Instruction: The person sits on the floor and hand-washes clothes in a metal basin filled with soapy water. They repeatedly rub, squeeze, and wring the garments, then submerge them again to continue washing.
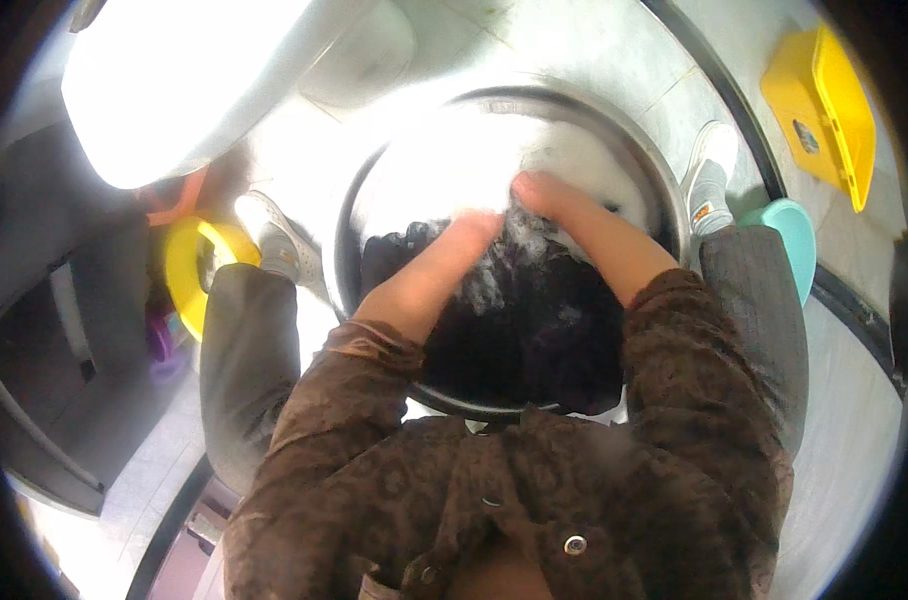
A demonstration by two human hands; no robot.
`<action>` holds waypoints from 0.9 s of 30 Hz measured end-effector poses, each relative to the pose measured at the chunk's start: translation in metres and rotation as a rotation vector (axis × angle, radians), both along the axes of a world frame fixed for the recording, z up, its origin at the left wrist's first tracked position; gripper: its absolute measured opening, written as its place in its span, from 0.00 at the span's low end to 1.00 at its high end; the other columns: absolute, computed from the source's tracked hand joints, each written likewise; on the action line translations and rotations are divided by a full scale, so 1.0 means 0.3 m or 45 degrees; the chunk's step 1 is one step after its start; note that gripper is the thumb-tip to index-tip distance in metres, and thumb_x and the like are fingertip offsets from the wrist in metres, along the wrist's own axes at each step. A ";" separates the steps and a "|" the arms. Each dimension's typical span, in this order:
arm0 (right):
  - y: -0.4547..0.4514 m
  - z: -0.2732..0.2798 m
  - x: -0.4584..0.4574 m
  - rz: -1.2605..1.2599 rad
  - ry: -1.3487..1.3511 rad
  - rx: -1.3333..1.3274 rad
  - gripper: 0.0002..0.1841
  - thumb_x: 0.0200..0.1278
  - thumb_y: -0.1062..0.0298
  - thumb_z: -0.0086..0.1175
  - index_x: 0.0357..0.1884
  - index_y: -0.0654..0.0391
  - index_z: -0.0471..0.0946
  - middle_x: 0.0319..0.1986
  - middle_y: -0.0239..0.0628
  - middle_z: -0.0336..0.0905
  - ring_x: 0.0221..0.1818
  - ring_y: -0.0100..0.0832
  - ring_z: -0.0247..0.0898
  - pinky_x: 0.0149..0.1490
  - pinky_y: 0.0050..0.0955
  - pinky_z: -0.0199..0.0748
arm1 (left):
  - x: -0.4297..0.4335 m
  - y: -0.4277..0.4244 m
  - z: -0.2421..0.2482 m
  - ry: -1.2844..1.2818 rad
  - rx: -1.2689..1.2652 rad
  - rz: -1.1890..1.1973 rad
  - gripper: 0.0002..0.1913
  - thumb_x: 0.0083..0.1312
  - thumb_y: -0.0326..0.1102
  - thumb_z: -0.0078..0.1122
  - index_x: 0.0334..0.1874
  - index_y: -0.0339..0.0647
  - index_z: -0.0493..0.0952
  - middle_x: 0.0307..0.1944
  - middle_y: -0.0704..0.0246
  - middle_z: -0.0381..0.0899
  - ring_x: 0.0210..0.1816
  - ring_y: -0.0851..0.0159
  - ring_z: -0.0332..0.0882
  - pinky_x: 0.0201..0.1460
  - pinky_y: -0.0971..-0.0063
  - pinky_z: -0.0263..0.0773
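Note:
A large round metal basin stands between my feet, filled with thick white suds. Dark wet cloth covers its near half and laps over the rim at the near right. Close together near the basin's middle, my left hand and my right hand press where the cloth meets the foam. The right one sits slightly farther away from me. Suds and glare hide the fingers of both, so whether they grip the cloth does not show. Streaks of foam lie on the cloth.
A yellow round basin lies by my left foot, near a purple item. Beyond my right foot are a turquoise tub and a yellow plastic bin. A bright white fixture juts in at upper left. The floor is tiled.

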State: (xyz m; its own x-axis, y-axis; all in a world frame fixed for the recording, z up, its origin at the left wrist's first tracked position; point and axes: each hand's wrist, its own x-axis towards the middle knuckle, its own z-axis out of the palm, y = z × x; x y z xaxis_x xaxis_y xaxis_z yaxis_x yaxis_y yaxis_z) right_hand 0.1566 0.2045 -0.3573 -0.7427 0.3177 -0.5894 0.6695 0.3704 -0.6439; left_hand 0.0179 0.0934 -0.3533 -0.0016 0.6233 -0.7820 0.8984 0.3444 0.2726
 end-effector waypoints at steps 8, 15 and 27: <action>0.115 -0.302 -0.060 -0.123 0.052 0.604 0.17 0.65 0.66 0.50 0.54 0.57 0.78 0.50 0.47 0.80 0.51 0.46 0.77 0.54 0.42 0.75 | -0.284 0.105 0.096 -0.061 0.036 0.145 0.29 0.68 0.57 0.49 0.59 0.40 0.79 0.62 0.53 0.76 0.64 0.54 0.74 0.71 0.59 0.62; 0.092 0.403 0.063 0.669 0.595 0.987 0.16 0.62 0.69 0.52 0.51 0.56 0.79 0.58 0.45 0.73 0.60 0.46 0.69 0.62 0.42 0.71 | -0.117 -0.015 0.222 0.239 0.489 -0.083 0.19 0.69 0.41 0.51 0.56 0.37 0.80 0.59 0.54 0.73 0.70 0.39 0.57 0.70 0.49 0.57; 0.042 0.002 -0.190 0.223 -0.286 0.694 0.19 0.69 0.59 0.48 0.55 0.59 0.77 0.56 0.44 0.78 0.56 0.43 0.75 0.54 0.42 0.76 | -0.213 -0.004 -0.120 -0.295 0.339 0.077 0.10 0.62 0.32 0.54 0.35 0.35 0.83 0.43 0.53 0.84 0.48 0.50 0.82 0.52 0.60 0.76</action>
